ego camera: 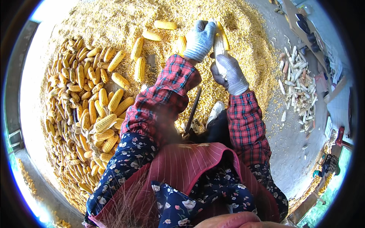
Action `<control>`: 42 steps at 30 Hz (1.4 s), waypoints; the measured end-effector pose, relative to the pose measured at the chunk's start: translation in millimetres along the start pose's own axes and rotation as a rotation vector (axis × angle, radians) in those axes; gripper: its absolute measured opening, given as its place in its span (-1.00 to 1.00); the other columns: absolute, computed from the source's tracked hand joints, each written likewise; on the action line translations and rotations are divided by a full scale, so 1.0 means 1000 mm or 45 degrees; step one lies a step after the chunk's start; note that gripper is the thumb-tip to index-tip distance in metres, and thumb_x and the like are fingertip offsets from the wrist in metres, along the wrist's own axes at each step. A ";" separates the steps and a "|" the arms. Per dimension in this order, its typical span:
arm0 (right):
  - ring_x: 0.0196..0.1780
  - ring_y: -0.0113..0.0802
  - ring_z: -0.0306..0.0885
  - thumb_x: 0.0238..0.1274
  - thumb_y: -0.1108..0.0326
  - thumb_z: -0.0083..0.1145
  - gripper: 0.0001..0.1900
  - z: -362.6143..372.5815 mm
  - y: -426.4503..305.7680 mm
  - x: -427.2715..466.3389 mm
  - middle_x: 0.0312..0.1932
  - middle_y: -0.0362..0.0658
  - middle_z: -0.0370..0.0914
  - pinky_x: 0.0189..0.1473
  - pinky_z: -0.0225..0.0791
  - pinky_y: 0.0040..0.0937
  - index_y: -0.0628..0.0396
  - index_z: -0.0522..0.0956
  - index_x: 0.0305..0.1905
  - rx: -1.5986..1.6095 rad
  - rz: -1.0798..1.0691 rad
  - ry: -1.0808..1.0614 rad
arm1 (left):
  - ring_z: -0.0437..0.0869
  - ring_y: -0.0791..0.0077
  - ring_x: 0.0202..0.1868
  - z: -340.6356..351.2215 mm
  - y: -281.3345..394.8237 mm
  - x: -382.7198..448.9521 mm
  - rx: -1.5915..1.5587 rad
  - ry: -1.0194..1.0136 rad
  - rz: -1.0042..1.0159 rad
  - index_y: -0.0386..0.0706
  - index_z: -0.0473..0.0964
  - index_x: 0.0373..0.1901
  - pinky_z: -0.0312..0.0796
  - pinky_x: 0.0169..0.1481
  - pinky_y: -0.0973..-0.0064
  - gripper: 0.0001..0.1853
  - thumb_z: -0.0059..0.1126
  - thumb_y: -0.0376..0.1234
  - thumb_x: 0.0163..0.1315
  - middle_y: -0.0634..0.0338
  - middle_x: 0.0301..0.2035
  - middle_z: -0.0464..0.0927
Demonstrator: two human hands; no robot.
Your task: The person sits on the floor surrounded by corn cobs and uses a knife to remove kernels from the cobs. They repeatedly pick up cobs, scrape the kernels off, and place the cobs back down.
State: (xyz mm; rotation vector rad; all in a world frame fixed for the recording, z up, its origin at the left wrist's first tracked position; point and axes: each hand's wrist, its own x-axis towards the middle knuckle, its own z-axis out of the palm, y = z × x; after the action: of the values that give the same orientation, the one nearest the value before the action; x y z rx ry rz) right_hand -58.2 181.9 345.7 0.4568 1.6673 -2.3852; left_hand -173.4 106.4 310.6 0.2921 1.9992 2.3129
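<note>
My right hand (232, 74), in a grey-coated work glove, is closed around the lower end of a partly shelled corn cob (219, 47). The cob is bare and white along most of its visible face, while yellow kernels (223, 34) remain down its right side. At the cob's upper end is my left hand (200, 40), gloved in light grey knit, its fingers curled and pressed against it. A yellow ear of corn (182, 45) shows just left of that wrist, partly hidden. Loose kernels (245, 65) spread beneath both hands.
Unshelled ears (85, 85) form a big heap on the left, with several loose ears (139, 68) nearer. Stripped cobs (299, 85) are piled on the concrete floor (279, 154) at right. A dark bar (194, 109) slants up between my legs. Shoes (306, 28) stand far right.
</note>
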 end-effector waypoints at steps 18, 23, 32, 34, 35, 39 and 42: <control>-0.47 -0.08 0.51 0.06 0.15 0.04 -0.63 0.002 0.017 0.013 -0.50 0.06 0.48 -0.43 0.40 -0.24 0.24 0.29 -0.20 -1.079 -0.426 0.289 | 0.43 0.59 -0.37 -0.004 0.025 -0.003 -0.229 0.005 -0.157 -0.34 0.42 -0.29 0.33 -0.28 0.59 -0.63 0.02 -0.16 0.14 0.16 -0.43 0.48; -0.50 -0.17 0.48 0.06 0.22 0.03 -0.68 0.005 0.023 0.009 -0.54 -0.02 0.46 -0.45 0.36 -0.31 0.24 0.29 -0.21 -1.095 -0.402 0.253 | 0.42 0.53 -0.43 -0.006 0.007 0.005 -0.016 -0.015 -0.058 -0.34 0.42 -0.38 0.32 -0.30 0.54 -0.61 0.00 -0.12 0.13 0.15 -0.52 0.46; -0.40 -0.02 0.53 0.03 0.13 0.06 -0.58 -0.010 0.023 0.015 -0.48 0.10 0.50 -0.37 0.39 -0.16 0.26 0.29 -0.16 -1.197 -0.452 0.392 | 0.48 0.36 -0.41 -0.002 0.013 0.005 -0.216 -0.009 -0.211 -0.31 0.41 -0.28 0.37 -0.33 0.39 -0.59 -0.10 -0.09 0.19 0.05 -0.43 0.51; -0.27 0.15 0.49 -0.02 0.11 0.08 -0.52 0.003 0.010 0.013 -0.40 0.25 0.48 -0.26 0.37 -0.03 0.25 0.25 -0.11 -1.485 -0.221 0.551 | 0.52 0.28 -0.16 -0.003 0.010 0.003 0.051 -0.146 -0.187 -0.38 0.20 0.05 0.41 -0.13 0.42 -0.21 0.22 0.00 -0.09 -0.08 -0.17 0.46; -0.28 0.15 0.49 -0.01 0.12 0.07 -0.52 0.004 0.009 0.015 -0.41 0.24 0.49 -0.27 0.37 -0.02 0.24 0.24 -0.09 -1.546 -0.167 0.588 | 0.51 0.24 -0.07 -0.001 0.005 -0.001 0.215 -0.204 -0.137 -0.39 0.09 0.15 0.39 -0.02 0.45 -0.04 0.31 -0.01 -0.19 -0.15 -0.10 0.42; -0.28 0.09 0.51 0.01 0.05 0.03 -0.51 -0.021 0.014 0.035 -0.41 0.19 0.51 -0.29 0.38 -0.05 0.20 0.30 -0.07 -1.916 -0.184 0.498 | 0.51 0.12 -0.04 0.004 0.033 -0.022 0.508 -0.525 -0.054 -0.42 -0.16 0.23 0.35 0.06 0.47 0.28 0.45 -0.01 -0.48 -0.22 -0.09 0.42; -0.21 0.07 0.49 0.04 0.10 0.00 -0.55 -0.007 0.012 0.030 -0.29 0.17 0.50 -0.20 0.39 -0.13 0.19 0.33 -0.03 -1.825 -0.110 0.543 | 0.53 0.04 -0.08 0.008 0.022 -0.024 0.674 -0.403 -0.023 -0.36 -0.09 0.22 0.37 0.03 0.40 0.14 0.36 0.02 -0.32 -0.24 -0.16 0.46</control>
State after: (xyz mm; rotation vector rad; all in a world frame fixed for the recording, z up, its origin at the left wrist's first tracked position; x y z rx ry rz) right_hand -81.2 185.1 322.3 0.5649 2.9648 -0.6070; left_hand -146.6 107.0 331.3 0.6179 2.3749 1.5589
